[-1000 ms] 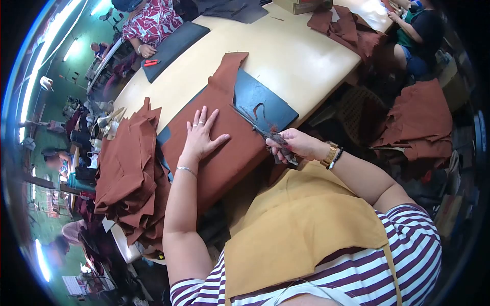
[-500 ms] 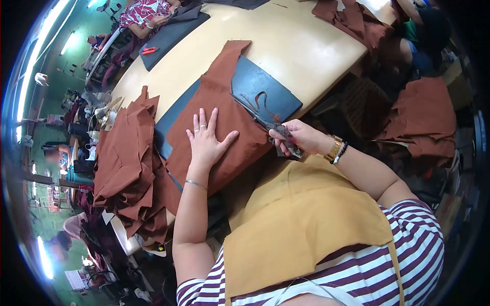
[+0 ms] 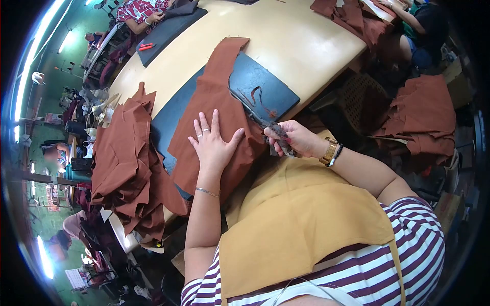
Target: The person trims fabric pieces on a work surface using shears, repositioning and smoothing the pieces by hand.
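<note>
In the head view, a piece of rust-brown fabric point(image 3: 204, 120) lies over a dark blue board point(image 3: 268, 84) on the table. My left hand point(image 3: 215, 148) rests flat on the fabric with its fingers spread. Long dark scissors point(image 3: 250, 106) are gripped in my right hand point(image 3: 296, 137), their handles wrapped in frayed cloth. The blades lie along the fabric's right edge, pointing up and left; I cannot tell how far apart they are. A thin fabric strip point(image 3: 263, 99) curls on the board just beyond the blades.
A pile of rust-brown fabric pieces point(image 3: 122, 163) stands at the left on the cream table point(image 3: 291, 33). Another board point(image 3: 168, 35) carries a small red tool point(image 3: 147, 46). More brown fabric point(image 3: 418, 120) lies at the right. Other people work at the far side and upper right.
The fabric under my left hand has turned slightly and its lower edge has drawn in, uncovering more board at its left. The scissors and right hand have shifted slightly left.
</note>
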The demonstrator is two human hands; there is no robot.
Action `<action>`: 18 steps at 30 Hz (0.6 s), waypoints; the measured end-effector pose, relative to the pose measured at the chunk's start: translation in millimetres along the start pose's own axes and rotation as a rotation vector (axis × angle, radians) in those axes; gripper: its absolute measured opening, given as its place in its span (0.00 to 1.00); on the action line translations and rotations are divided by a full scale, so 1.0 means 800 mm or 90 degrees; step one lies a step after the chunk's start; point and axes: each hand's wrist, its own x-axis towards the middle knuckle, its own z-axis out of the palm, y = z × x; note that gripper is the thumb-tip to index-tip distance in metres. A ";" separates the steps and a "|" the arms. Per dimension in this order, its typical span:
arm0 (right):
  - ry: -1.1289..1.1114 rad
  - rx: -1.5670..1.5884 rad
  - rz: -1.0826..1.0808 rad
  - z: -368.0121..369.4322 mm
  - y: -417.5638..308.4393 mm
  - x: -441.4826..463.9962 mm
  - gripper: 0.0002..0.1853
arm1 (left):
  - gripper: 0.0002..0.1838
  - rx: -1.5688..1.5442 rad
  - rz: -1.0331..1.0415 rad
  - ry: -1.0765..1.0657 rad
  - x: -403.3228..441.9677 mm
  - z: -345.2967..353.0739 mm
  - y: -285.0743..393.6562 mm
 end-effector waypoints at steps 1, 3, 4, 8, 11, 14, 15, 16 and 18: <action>0.002 0.008 0.005 0.002 -0.001 -0.002 0.20 | 0.48 0.000 -0.004 0.002 -0.001 0.001 0.002; 0.000 0.016 0.007 0.001 0.000 -0.003 0.22 | 0.48 -0.003 -0.009 0.002 -0.001 0.001 0.003; -0.002 0.019 0.008 0.001 0.000 -0.004 0.22 | 0.49 -0.004 -0.010 0.001 -0.001 0.001 0.003; -0.019 0.004 0.028 -0.009 -0.011 -0.012 0.24 | 0.50 -0.012 0.046 -0.020 0.000 -0.002 -0.011; -0.034 -0.002 0.014 -0.027 -0.006 -0.014 0.24 | 0.50 -0.024 0.091 -0.047 0.000 -0.011 -0.027; -0.055 -0.072 0.039 -0.041 -0.014 -0.024 0.25 | 0.52 -0.036 0.126 -0.043 0.001 -0.012 -0.036; -0.060 -0.095 0.045 -0.042 -0.015 -0.024 0.25 | 0.51 -0.034 0.130 -0.040 0.001 -0.012 -0.038; -0.066 -0.116 0.037 -0.041 -0.017 -0.025 0.24 | 0.51 -0.032 0.134 -0.038 0.000 -0.010 -0.040; -0.062 -0.118 0.029 -0.037 -0.019 -0.026 0.24 | 0.51 -0.031 0.139 -0.035 0.000 -0.009 -0.040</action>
